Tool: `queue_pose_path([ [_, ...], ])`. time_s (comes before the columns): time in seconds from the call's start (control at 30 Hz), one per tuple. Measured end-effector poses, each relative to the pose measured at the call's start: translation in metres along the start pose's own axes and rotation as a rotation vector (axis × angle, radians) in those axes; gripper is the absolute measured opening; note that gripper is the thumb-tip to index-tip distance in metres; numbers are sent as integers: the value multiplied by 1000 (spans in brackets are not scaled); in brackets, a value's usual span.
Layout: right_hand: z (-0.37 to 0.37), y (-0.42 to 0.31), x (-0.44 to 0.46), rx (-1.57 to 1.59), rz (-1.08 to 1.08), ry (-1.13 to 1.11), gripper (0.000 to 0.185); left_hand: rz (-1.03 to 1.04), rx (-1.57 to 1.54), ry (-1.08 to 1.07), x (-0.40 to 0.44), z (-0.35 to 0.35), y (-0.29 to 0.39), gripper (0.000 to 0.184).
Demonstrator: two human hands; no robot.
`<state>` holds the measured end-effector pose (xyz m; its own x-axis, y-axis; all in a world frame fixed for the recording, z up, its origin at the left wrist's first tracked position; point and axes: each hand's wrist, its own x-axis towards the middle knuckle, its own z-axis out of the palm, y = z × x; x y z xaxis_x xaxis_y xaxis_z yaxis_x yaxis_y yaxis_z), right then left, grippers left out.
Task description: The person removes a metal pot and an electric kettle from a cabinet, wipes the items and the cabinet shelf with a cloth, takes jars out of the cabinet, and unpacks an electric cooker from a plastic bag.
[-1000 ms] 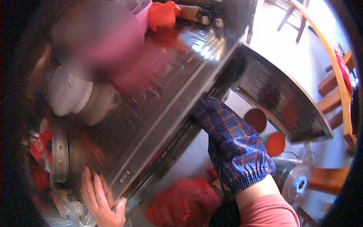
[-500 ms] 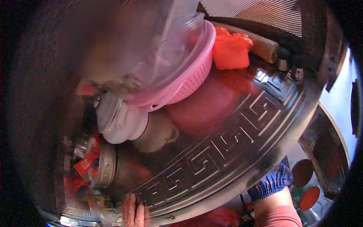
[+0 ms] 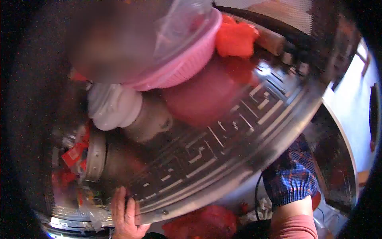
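Observation:
My left hand rests on the front edge of a dark glossy top with a key pattern, its fingers lying flat and holding nothing. A red packet and a round metal container are beyond it. My right forearm, in a blue plaid sleeve cover, reaches under the edge at the right, where that hand is hidden. Farther back sit a white lidded pot and a pink basket with clear plastic over it.
An orange-red bag lies at the back beside a brown block. Below the edge is a red cloth-like bundle. An open dark panel stands at the right. A dark blur covers the upper left.
The view has swung toward the top and its back items, then shifted slightly. My right forearm has gone farther beneath the edge, hiding the hand. My left hand stays at the front edge.

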<state>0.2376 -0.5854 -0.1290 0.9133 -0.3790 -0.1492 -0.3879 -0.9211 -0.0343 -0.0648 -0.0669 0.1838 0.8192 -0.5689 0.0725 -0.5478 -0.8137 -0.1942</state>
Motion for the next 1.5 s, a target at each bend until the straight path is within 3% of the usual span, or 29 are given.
queue_pose_path([
  [0.4,-40,17,-154,9,-149,63,51,-41,-87,148,6,-2,21,83],
  [0.47,-6,28,-151,76,-137,289,48,-48,-114,144,5,-8,23,84],
  [0.53,71,43,-140,329,-153,834,44,-44,-126,145,5,-11,25,87],
  [0.57,38,43,-173,19,-235,391,45,-37,-150,157,3,-12,24,87],
  [0.6,28,35,-197,65,-318,639,38,-30,-135,171,1,-13,24,86],
  [0.63,-24,8,-235,16,-291,178,34,-17,-89,191,4,-3,23,86],
  [0.67,21,12,-229,244,-416,538,30,-36,-77,182,4,-6,25,87],
  [0.77,-4,14,-246,542,-619,156,20,-39,-127,210,2,-9,31,90],
  [0.8,-28,18,-256,535,-608,171,20,-27,-116,213,2,-5,27,90],
  [0.87,-106,27,-297,166,-656,479,22,-36,-121,219,4,-5,27,91],
  [0.9,-158,33,-326,305,-493,526,20,-44,-121,212,4,-5,27,91],
  [0.97,-216,58,-345,226,-429,900,18,-30,-130,231,4,-3,24,92],
  [1.0,-239,61,-359,95,-356,981,20,-24,-127,249,3,-1,24,92],
  [1.03,-249,65,-355,227,-319,979,20,-17,-142,250,2,0,25,92],
  [1.13,-234,108,-313,127,-347,815,29,-28,-115,281,0,-1,25,91],
  [1.23,-234,123,-332,151,-305,727,28,-7,-142,313,-1,3,22,91],
  [1.3,-240,137,-364,1111,112,411,26,-1,-140,322,-1,6,21,90],
  [1.37,-229,167,-404,717,-58,539,26,-11,-125,327,-2,7,21,88],
  [1.4,-219,198,-411,691,-104,543,28,-10,-119,328,-2,7,21,88],
  [1.43,-223,206,-430,688,-99,543,28,-6,-124,327,-2,7,21,88],
  [1.5,-231,210,-476,273,-21,578,28,17,-113,365,-2,9,20,89],
])
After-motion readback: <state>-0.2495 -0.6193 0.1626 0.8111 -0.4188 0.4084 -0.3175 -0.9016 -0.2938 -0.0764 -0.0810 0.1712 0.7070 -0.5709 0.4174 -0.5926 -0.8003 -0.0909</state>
